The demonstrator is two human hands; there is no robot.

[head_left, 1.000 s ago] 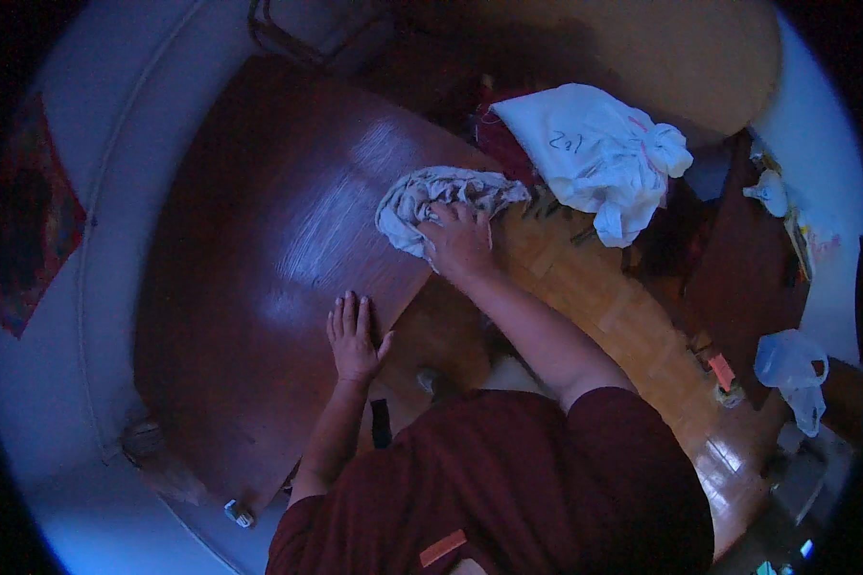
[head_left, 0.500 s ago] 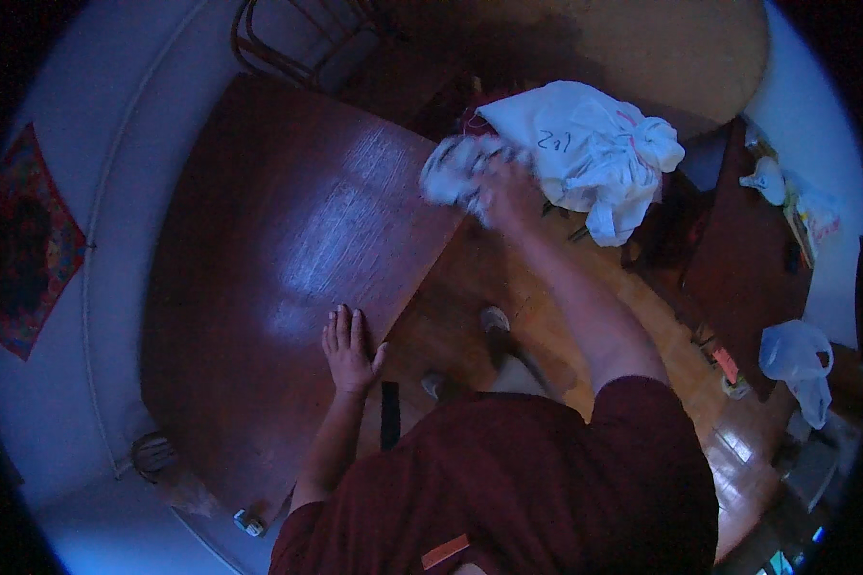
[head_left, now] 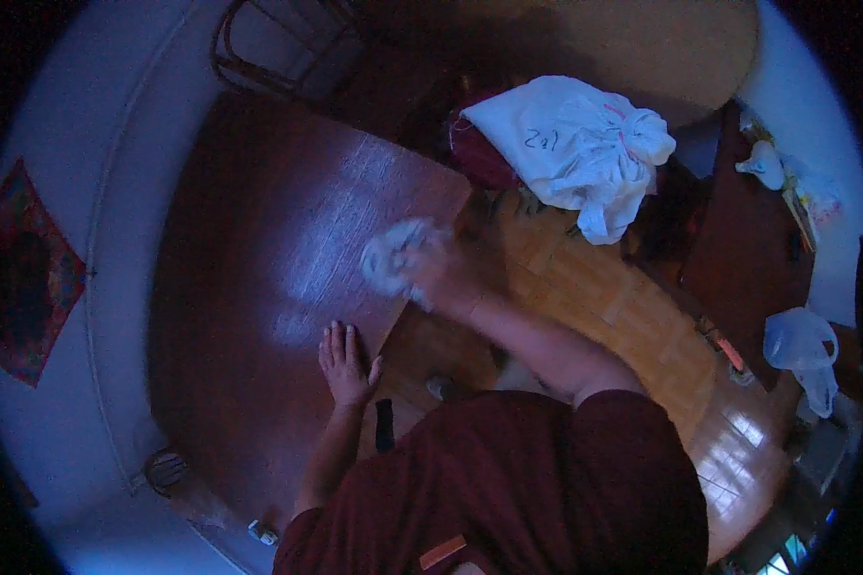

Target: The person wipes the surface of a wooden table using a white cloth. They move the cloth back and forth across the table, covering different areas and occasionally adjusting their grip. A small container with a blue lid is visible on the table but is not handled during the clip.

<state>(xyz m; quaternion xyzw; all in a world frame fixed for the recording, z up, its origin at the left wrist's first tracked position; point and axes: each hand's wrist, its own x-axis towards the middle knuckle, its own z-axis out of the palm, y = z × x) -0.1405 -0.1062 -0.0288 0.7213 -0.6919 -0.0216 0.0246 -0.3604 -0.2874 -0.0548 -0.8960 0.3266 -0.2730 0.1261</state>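
Observation:
A dark reddish-brown wooden table (head_left: 249, 259) stretches out in front of me, with a pale shine across its middle. My left hand (head_left: 349, 369) rests flat on the table near its right edge, fingers stretched out and holding nothing. A light, patchy cloth (head_left: 388, 257) lies against the tabletop near the same edge, farther from me. My right hand (head_left: 436, 273), blurred by motion, is closed on that cloth and presses it on the wood. The cloth's far side is smeared, and part of it is hidden under the fingers.
Beyond the table's right corner sits a knotted white bag (head_left: 585, 144). A chair (head_left: 278, 48) stands past the far end, and a round pale tabletop (head_left: 671, 48) at the back. Another dark table (head_left: 748, 259) and a clear plastic bag (head_left: 801, 345) are at right. Wooden floor (head_left: 594, 287) lies between.
My right hand has swept the cloth from the table's far right corner back toward me and to the left. My left hand stays flat in nearly the same place.

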